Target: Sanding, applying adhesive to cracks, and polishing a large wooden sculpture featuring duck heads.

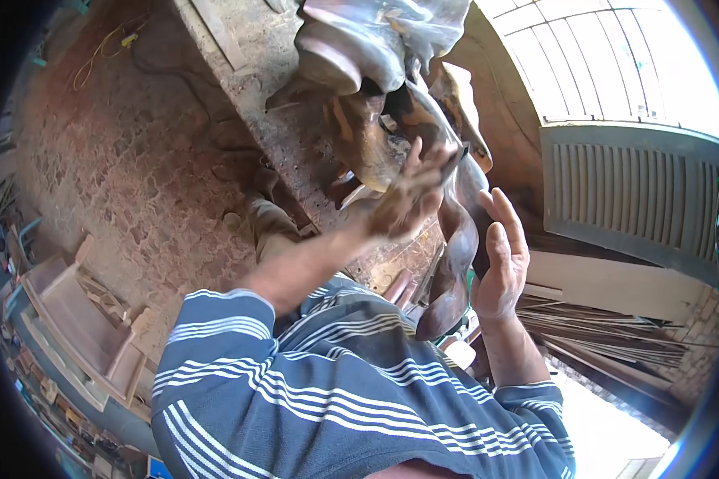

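As the dark, glossy carving of twisting wood [427, 116] fills the upper middle of the view, here are both bare hands right up against the action! It sits on a rough, pale, speckled workbench [248, 89], broad rippling folds at the top, a pale-brown patch showing lower down, and one long, smooth, snaking limb curling toward the striped shirt. The left hand [414, 195] reaches across in front of the carving, fingers spread and smeared by blur; whether it grips anything, or even makes contact, I cannot tell. Over on the other flank, the right hand [500, 275] is upright, fingers extended, palm turned to the snaking limb, clasping nothing that shows. It is just beside the wood; touching or not, the angle won't say.

Below and between the arms comes the navy shirt with white stripes [335, 387], sleeves ending short of the forearms. At the bench's far end lies a flat, greyish wooden strip [217, 33]. Moving outward, on the right: a bright barred window [599, 60], a grey-green louvred shutter [639, 191] beneath it, and lower again a stack of long, thin wooden strips [603, 329]. Away to the left spreads a reddish-brown patterned floor [136, 160], with a thin yellow cord [96, 60] looping near the top and a brown wooden frame with a flat panel [80, 315] lower down.
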{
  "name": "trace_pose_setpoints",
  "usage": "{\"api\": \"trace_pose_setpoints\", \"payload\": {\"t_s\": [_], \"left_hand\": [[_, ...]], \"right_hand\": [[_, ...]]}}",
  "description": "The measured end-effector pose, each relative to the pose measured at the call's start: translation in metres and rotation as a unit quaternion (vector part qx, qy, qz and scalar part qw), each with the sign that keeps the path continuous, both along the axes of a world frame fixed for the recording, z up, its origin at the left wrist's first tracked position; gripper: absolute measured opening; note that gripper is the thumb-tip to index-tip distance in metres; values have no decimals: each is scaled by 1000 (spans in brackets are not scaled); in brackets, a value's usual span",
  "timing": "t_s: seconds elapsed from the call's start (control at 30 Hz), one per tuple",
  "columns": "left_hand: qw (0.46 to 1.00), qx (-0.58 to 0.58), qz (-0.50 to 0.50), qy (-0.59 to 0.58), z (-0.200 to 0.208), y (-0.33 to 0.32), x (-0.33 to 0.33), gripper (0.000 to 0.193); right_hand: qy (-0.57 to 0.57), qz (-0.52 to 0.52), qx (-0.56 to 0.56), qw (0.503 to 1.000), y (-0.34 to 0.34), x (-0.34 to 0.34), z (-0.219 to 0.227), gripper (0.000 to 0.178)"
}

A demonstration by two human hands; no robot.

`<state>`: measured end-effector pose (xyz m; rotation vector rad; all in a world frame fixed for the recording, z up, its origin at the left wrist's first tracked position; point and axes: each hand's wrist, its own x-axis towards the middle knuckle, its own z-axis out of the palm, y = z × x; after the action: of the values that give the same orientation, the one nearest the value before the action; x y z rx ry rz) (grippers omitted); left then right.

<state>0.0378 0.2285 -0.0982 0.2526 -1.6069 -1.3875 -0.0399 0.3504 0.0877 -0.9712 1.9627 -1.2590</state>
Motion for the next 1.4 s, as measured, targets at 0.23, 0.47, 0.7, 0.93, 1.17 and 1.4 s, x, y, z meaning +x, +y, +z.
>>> {"api": "trace_pose_setpoints", "payload": {"t_s": [0.23,0.47,0.7,0.93,1.17,1.4], "left_hand": [[986,90,132,-38,-18,-56,-59,79],[991,55,-82,86,25,89,43,73],[996,-32,-76,45,53,33,33,65],[996,-2,-85,38,72,68,82,52],[952,-191,-213,-109,131,5,89,34],[876,-295,-283,-256,195,15,122,30]], "right_hand": [[28,30,0,999,0,-5,-2,58],[-27,-6,-22,999,2,1,-4,66],[-85,-45,-34,995,2,4,-6,67],[-13,16,-57,998,6,-4,-9,73],[-507,-89,-58,855,4,-33,-26,49],[-661,7,-123,740,-13,-36,-52,42]]}}
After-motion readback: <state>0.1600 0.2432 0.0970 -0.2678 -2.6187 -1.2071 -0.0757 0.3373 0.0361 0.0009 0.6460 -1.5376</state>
